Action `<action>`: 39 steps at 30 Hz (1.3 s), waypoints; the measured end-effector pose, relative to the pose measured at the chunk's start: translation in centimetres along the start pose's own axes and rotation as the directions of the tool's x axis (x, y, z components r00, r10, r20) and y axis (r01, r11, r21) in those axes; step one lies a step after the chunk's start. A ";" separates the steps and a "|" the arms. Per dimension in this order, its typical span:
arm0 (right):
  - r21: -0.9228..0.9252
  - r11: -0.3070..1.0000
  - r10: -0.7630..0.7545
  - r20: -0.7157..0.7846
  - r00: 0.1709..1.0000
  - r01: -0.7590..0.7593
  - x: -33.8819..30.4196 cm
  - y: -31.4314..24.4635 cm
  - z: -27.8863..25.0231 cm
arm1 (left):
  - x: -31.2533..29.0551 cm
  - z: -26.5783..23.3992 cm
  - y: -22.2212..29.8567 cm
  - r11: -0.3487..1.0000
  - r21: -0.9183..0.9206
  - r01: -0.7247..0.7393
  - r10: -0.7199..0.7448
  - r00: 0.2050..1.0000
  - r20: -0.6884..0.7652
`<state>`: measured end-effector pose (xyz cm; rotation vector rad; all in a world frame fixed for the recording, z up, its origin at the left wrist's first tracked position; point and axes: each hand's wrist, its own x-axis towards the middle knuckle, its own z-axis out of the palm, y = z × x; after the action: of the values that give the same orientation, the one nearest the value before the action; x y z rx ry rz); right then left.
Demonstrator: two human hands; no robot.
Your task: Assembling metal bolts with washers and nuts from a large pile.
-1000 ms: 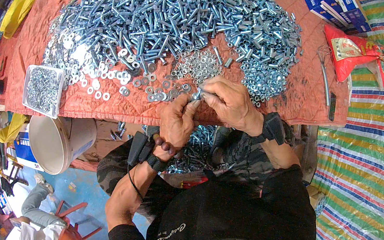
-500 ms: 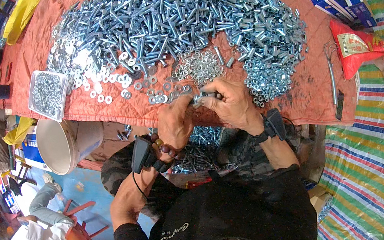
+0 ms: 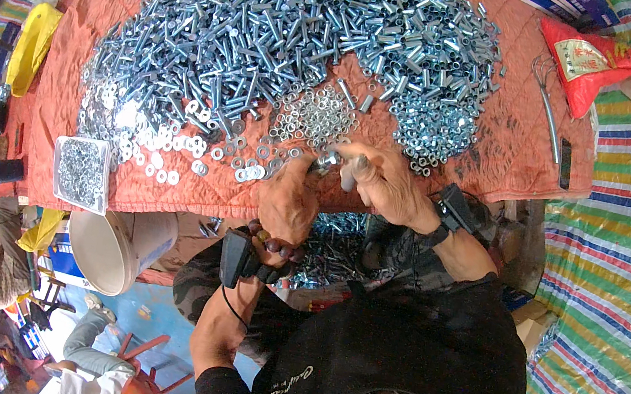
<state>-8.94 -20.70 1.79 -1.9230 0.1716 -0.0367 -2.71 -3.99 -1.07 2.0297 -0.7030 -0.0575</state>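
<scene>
Okay, small metal fastener (image 3: pixel 327 160) is just above frame center, pinched in the left hand's (image 3: pixel 289 197) fingertips (grip partly hidden). Right hand (image 3: pixel 390 184) is beside it, index finger reaching to the piece, other fingers curled; can't tell if it grips anything. Loose ring washers (image 3: pixel 314 115) lie just above the hands, nuts (image 3: pixel 436 127) right of those, big bolt pile (image 3: pixel 249 37) across the top, clear box (image 3: pixel 82 173) at left, all on red cloth (image 3: pixel 495 161).
</scene>
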 end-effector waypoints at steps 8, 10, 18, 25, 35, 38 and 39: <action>0.191 0.966 0.145 0.162 0.976 -0.175 -0.6 0.0 -2.2 | 0.6 0.3 0.2 0.999 0.017 0.047 -0.047 0.999 -0.005; 0.190 0.977 0.105 -0.038 0.994 -0.096 0.0 0.1 -1.8 | 0.7 0.5 0.1 0.999 0.021 0.040 -0.040 0.999 0.009; 0.275 0.904 0.223 0.351 0.910 -0.327 -0.8 0.3 -3.1 | 1.0 0.3 0.4 0.980 -0.049 0.195 -0.191 0.979 0.073; 0.300 0.952 -0.023 0.239 0.971 -0.051 -0.8 0.3 -1.8 | 1.1 0.7 0.5 0.996 -0.054 0.077 -0.079 0.997 -0.026; 0.285 0.957 -0.110 0.152 0.982 0.063 -0.4 0.9 -1.9 | 0.7 0.8 -0.4 0.992 -0.041 0.120 -0.118 0.992 0.053; 0.253 0.958 0.078 0.228 0.971 -0.136 0.3 0.6 -3.0 | 0.8 0.7 0.4 0.984 -0.046 0.171 -0.168 0.984 0.051; 0.252 0.958 0.077 0.228 0.971 -0.135 0.5 1.6 -2.0 | 0.8 0.8 0.5 0.991 -0.032 0.130 -0.129 0.991 0.034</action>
<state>-8.82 -23.20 1.01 -1.6329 0.1178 0.2118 -2.50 -5.17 -0.93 2.0434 -0.5856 -0.1770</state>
